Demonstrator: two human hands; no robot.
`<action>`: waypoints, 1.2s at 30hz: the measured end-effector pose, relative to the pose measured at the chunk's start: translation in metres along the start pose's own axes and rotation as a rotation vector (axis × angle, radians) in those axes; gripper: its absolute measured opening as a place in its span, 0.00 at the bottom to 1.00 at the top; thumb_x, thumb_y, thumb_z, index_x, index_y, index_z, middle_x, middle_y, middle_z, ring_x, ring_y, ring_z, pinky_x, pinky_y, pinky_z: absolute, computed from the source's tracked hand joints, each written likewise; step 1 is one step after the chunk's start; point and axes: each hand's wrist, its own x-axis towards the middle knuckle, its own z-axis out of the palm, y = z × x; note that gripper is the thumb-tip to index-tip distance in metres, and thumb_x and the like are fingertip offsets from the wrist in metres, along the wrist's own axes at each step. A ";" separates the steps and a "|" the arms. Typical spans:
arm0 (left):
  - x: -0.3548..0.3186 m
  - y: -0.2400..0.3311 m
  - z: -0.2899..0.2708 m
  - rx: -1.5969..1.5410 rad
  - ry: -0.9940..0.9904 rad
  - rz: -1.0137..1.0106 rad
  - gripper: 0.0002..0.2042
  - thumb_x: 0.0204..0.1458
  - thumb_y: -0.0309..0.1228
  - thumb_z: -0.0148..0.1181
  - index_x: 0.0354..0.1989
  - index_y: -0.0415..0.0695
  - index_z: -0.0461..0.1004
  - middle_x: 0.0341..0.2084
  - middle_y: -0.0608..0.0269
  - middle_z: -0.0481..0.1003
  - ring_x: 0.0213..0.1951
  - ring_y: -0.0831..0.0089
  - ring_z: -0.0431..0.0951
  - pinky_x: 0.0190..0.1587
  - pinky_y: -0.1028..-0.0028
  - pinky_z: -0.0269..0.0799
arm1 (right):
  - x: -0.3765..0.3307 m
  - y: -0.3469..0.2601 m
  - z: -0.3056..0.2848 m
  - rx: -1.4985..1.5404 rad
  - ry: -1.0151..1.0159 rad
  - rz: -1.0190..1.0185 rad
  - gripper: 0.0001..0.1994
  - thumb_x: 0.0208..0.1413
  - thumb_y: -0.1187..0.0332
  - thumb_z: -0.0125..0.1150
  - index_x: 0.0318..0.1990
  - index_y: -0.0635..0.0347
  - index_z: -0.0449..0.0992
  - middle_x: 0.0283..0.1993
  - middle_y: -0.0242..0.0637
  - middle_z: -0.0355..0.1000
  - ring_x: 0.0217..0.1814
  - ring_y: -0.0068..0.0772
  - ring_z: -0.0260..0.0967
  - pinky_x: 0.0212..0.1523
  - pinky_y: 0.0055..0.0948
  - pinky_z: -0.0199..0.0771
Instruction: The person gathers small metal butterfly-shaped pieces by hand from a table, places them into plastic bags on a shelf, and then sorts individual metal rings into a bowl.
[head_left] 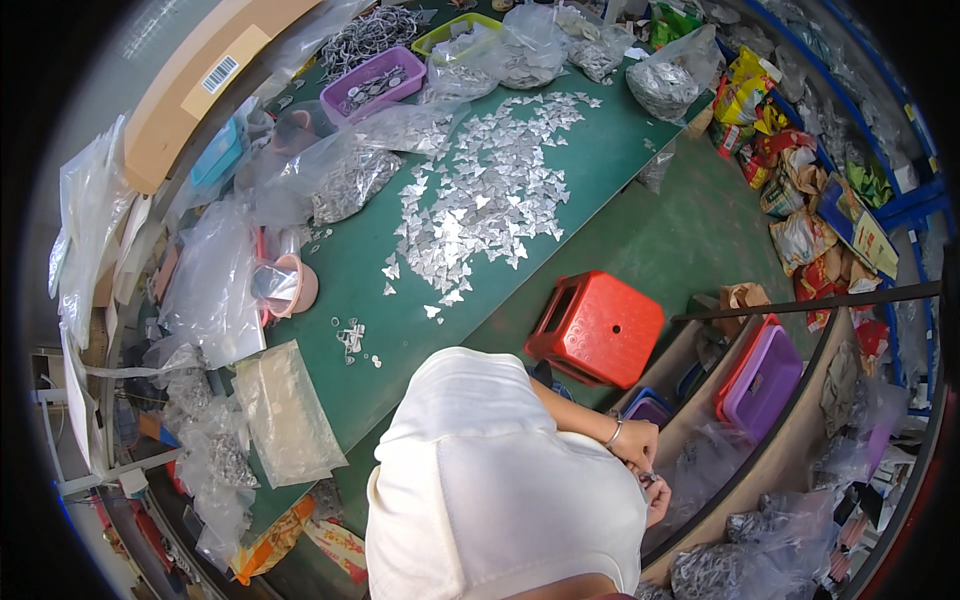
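My left hand (638,446), with a metal bangle at its wrist, reaches out past the white shirt on the right side of the view. Just below it is my right hand (657,499), whose forearm is hidden behind the shirt. The fingertips of both hands meet, closed around a small silvery-grey piece (649,477) that is too small to name. Both hands are over the edge of a wooden-sided shelf (690,455) with a clear plastic bag (712,465) in it.
Many flat silvery metal pieces (480,205) lie spread on the green table (375,290). Bagged parts (350,185), a purple basket (372,84) and a pink cup (291,287) stand along its far side. A red stool (600,328) and purple bins (763,385) are beyond my hands.
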 end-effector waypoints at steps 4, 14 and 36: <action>0.001 -0.003 0.004 -0.002 -0.145 -0.022 0.08 0.47 0.29 0.57 0.27 0.35 0.77 0.17 0.60 0.76 0.20 0.79 0.75 0.24 0.80 0.71 | -0.036 0.001 0.003 -0.048 0.157 -0.077 0.09 0.57 0.70 0.51 0.34 0.69 0.68 0.27 0.34 0.66 0.29 0.21 0.61 0.33 0.21 0.62; 0.008 0.015 0.019 -0.006 -0.444 -0.182 0.11 0.54 0.30 0.52 0.32 0.33 0.75 0.22 0.64 0.74 0.24 0.82 0.72 0.29 0.82 0.68 | -0.064 -0.021 0.019 0.170 0.462 0.042 0.06 0.55 0.72 0.53 0.30 0.65 0.69 0.25 0.28 0.67 0.29 0.15 0.62 0.32 0.15 0.61; 0.045 -0.001 0.056 -0.083 -0.843 -0.514 0.10 0.52 0.27 0.54 0.39 0.32 0.72 0.23 0.66 0.72 0.25 0.81 0.68 0.30 0.83 0.65 | -0.052 -0.068 -0.142 -0.748 1.544 -0.232 0.39 0.41 0.69 0.65 0.60 0.71 0.49 0.59 0.56 0.53 0.56 0.47 0.58 0.52 0.36 0.61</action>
